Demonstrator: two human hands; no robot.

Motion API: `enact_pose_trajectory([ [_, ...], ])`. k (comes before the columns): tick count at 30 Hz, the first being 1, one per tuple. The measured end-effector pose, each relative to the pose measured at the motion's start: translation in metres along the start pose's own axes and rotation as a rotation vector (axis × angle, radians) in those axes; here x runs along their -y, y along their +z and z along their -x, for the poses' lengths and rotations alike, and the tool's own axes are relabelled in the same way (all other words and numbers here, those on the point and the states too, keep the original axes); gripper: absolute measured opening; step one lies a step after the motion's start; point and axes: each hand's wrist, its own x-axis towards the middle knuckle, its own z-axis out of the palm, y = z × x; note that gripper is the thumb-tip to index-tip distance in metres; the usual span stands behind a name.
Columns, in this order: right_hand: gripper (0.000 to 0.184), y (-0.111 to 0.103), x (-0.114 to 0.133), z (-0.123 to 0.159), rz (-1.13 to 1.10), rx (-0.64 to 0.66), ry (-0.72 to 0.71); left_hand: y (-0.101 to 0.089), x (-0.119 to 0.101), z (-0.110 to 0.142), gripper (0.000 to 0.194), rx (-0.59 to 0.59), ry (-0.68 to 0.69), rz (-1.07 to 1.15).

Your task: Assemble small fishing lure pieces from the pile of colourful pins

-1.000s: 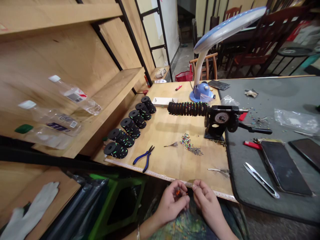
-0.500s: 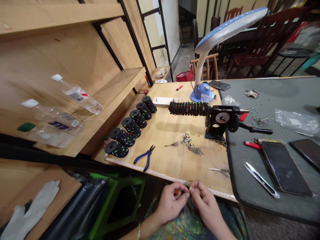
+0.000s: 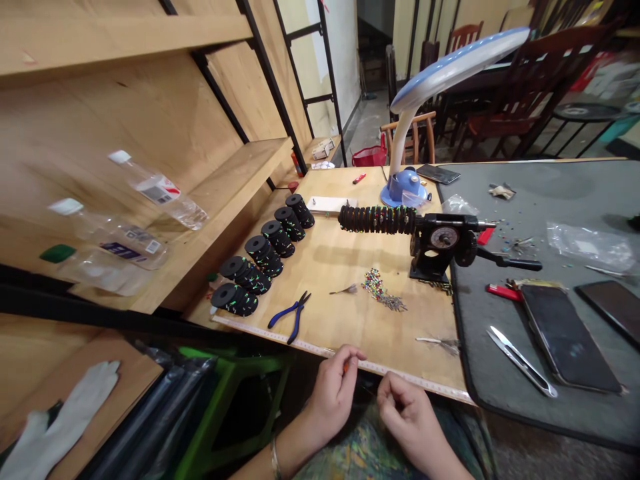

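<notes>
At the table's front edge my left hand is curled, and a small orange bit shows between its thumb and fingers; its kind is too small to tell. My right hand is closed in a pinch a little to the right, apart from the left. Whatever its fingertips hold is hidden. Ahead of both hands lies a pile of small coloured beads and metal pieces. Blue-handled pliers rest to the left. A hand-cranked winder carries a row of black discs on its shaft.
Black foam spools stand in a row along the left. A blue desk lamp is at the back. On the grey mat lie thread snips, phones and a plastic bag. Bottles lie on the shelf.
My hands have moved apart from nearly touching. The left has turned and shifted up and left; the right has moved slightly down, its fingers curled in more.
</notes>
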Motion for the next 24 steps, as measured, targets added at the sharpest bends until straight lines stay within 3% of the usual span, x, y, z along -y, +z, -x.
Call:
enact_pose_trajectory([
  [7, 0.016, -0.008, -0.010, 0.001, -0.130, -0.090, 0.050, -0.019, 0.017, -0.011, 0.031, -0.061, -0.076, 0.140],
  [11, 0.027, -0.007, -0.014, 0.001, -0.248, -0.084, 0.113, -0.030, 0.016, -0.011, 0.036, 0.078, -0.136, 0.257],
  [14, 0.034, -0.005, -0.017, 0.001, -0.308, -0.087, 0.121, -0.027, 0.014, -0.006, 0.040, 0.172, -0.183, 0.329],
  [18, 0.038, -0.007, -0.016, 0.001, -0.345, -0.088, 0.122, -0.018, 0.010, -0.002, 0.043, 0.198, -0.259, 0.444],
  [24, 0.040, -0.009, -0.013, 0.001, -0.343, -0.089, 0.112, -0.012, -0.008, -0.005, 0.027, 0.231, -0.174, 0.303],
])
